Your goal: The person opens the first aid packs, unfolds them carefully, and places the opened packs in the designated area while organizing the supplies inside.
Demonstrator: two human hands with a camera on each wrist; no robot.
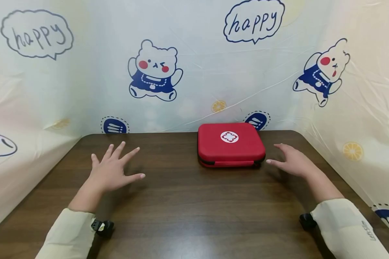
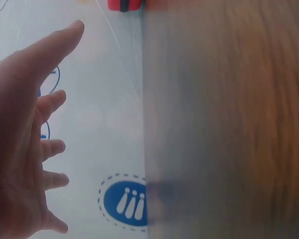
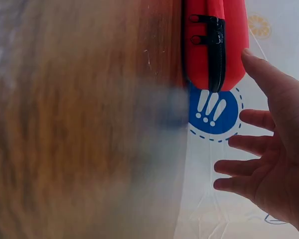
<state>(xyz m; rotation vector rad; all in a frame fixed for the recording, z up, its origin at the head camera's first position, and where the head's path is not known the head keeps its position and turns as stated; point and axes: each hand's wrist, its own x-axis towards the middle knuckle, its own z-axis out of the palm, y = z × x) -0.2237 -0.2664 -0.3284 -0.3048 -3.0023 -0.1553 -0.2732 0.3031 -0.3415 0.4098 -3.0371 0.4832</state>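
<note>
A red zippered first-aid case [image 1: 231, 144] with a white cross emblem lies closed at the far side of the table, right of the middle. My right hand [image 1: 290, 160] is just to the right of the case, fingers spread and apart from it. In the right wrist view, the black zipper [image 3: 217, 55] and its two pulls show on the case's side. On the left, my left hand [image 1: 111, 171] hovers over the table with fingers spread wide, holding nothing. Only a corner of the case appears at the top of the left wrist view.
The brown wooden table [image 1: 181, 208] has rounded far corners. A pale curtain [image 1: 194, 72] printed with bears, oranges and the word "happy" hangs behind it and along both sides. Dark wrist cameras sit under both light sleeves [image 1: 69, 233].
</note>
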